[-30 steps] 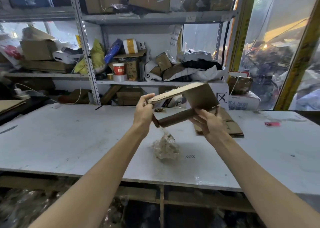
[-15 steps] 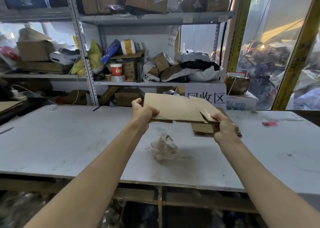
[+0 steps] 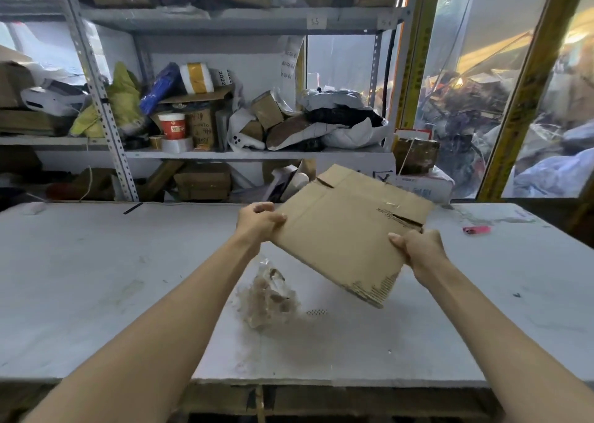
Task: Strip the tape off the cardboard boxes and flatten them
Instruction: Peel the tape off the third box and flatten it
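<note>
A flattened brown cardboard box (image 3: 345, 230) is held in the air above the white table (image 3: 96, 278), tilted with its far edge raised and its torn near corner pointing down. My left hand (image 3: 258, 221) grips its left edge with the fingers curled round it. At the right edge, my right hand (image 3: 416, 249) holds the box, thumb on top. A crumpled wad of clear stripped tape (image 3: 268, 299) lies on the table below the box.
A pink object (image 3: 476, 229) lies on the table at the right. Behind the table stand metal shelves (image 3: 225, 152) crammed with boxes, tape rolls, bags and a red cup (image 3: 172, 126). A white box (image 3: 424, 188) sits at the back right beside yellow posts.
The box went from a half-open tube to pressed flat. It has since swung up and to the right, tilted towards me, and now hides the flat cardboard that lay on the table behind it.
</note>
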Motion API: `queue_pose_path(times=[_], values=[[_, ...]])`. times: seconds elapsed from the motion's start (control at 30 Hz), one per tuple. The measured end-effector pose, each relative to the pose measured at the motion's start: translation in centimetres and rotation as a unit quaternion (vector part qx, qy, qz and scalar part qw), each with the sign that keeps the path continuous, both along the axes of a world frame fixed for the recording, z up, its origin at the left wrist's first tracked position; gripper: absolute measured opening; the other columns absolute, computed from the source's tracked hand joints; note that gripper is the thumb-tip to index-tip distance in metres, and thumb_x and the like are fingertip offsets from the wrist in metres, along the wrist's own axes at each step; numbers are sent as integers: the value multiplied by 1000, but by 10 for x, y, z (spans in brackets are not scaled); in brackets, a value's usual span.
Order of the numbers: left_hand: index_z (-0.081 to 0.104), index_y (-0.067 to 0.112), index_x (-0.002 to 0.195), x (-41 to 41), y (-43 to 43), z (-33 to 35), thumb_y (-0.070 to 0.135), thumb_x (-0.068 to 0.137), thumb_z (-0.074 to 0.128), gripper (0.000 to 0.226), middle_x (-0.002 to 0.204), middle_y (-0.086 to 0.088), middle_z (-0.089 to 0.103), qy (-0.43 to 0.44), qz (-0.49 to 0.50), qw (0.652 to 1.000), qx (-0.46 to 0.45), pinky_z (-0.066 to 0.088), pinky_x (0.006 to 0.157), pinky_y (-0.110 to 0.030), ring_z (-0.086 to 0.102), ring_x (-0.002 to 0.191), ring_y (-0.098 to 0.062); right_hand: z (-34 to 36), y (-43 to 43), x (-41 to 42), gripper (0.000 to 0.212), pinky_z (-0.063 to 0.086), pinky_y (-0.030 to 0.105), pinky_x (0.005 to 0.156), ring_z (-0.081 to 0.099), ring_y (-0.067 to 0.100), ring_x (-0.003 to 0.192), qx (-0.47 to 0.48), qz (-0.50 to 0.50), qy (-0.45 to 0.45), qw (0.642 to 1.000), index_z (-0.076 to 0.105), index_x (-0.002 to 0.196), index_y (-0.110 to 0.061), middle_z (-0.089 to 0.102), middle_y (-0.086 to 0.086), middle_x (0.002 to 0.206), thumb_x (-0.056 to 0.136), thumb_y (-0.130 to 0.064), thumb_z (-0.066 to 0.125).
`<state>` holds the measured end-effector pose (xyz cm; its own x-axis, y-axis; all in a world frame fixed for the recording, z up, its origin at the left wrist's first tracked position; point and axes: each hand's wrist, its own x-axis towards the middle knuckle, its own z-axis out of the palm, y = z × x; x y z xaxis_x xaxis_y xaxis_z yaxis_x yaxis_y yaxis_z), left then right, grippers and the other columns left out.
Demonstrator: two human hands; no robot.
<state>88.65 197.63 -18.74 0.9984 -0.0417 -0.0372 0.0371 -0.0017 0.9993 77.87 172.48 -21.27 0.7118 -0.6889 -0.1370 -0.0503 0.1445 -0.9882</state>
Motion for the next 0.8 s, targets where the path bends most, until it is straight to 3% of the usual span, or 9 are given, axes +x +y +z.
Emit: queue_pose_path(times=[0.1,0.2,0.27,0.33,0.4,0.47,0.57,0.7,0.8], values=[[64,-5,115,26,-30,-20,-7,81,72,35,104,-20,67,11,-53,997,53,50,49,-21,62,70,-15,-6,-32,22,59,51,32,65,60,25,96,-50,-23,-1,998,42,125,-2,58,11,118,77,-9,77],[56,-5,122,53,-73,-42,-3,92,61,31,106,-15,61,-15,-28,997,65,49,50,-23,58,75,-16,-17,-56,53,76,49,36,82,56,21,102,-112,66,55,990,47,126,-10,59,2,115,62,-17,87],[54,0,119,72,-103,-57,2,94,58,25,111,-15,61,-14,-9,997,71,53,58,-27,59,83,-19,-27,-74,76,86,42,34,82,48,19,101,-193,53,118,973,42,124,-14,51,-2,111,55,-24,91],[53,2,118,90,-132,-70,4,96,56,22,117,-17,61,10,4,998,64,56,78,-40,61,96,-27,-37,-93,98,86,40,33,77,46,20,96,-218,31,146,965,40,121,-12,51,2,110,54,-28,92],[51,2,116,104,-157,-82,6,97,55,20,121,-19,60,24,4,997,68,54,89,-46,60,105,-31,-45,-114,121,84,43,34,80,50,23,100,-233,22,159,959,43,124,-9,54,9,119,57,-26,91],[47,4,113,113,-175,-92,10,96,56,20,124,-17,57,22,-2,992,122,52,92,-44,58,110,-31,-52,-133,141,82,44,32,86,53,24,105,-249,21,168,954,49,127,-7,56,11,125,58,-24,91],[45,1,123,120,-187,-106,18,93,58,37,129,-16,52,20,-40,975,220,50,88,-39,56,113,-30,-69,-154,158,82,45,33,91,53,26,109,-260,23,174,950,51,130,-6,56,12,126,60,-21,90],[39,0,132,123,-191,-123,24,93,62,51,135,-18,47,27,-104,939,328,48,95,-39,53,118,-34,-97,-161,163,73,41,30,92,53,28,116,-299,23,189,935,55,128,-4,58,13,127,64,-18,87],[37,5,134,121,-197,-126,27,94,61,52,142,-20,33,30,-90,917,389,41,97,-39,43,126,-37,-106,-158,162,66,35,39,103,44,32,125,-351,33,236,905,56,130,-10,55,14,131,71,-27,82]])
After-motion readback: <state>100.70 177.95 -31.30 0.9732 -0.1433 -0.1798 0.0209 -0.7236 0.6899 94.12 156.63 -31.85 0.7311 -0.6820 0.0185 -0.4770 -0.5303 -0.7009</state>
